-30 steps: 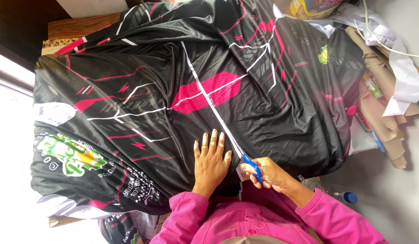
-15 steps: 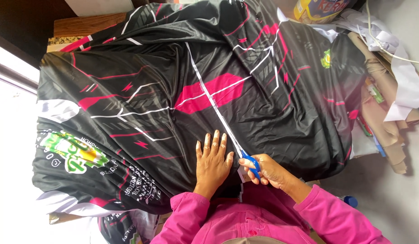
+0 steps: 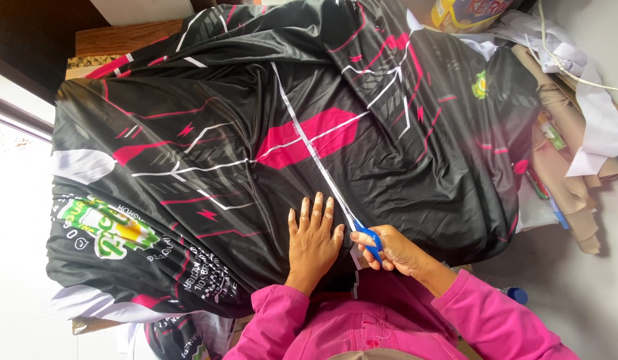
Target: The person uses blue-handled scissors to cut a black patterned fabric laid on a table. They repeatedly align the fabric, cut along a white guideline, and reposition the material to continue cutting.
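Observation:
A large sheet of shiny black fabric with pink and white printed lines covers the table. My left hand lies flat on it near the front edge, fingers spread. My right hand grips blue-handled scissors, whose blades sit at the near end of a long white line that runs diagonally up across the cloth. Both arms wear pink sleeves.
Brown paper pieces and white paper or cloth are piled along the right side. A yellow packet lies at the top right. A blue bottle cap shows at the lower right. A wooden edge shows at top left.
The hands stay near the fabric's front edge; the scissors have crept slightly forward along the white line. The view has shifted a little.

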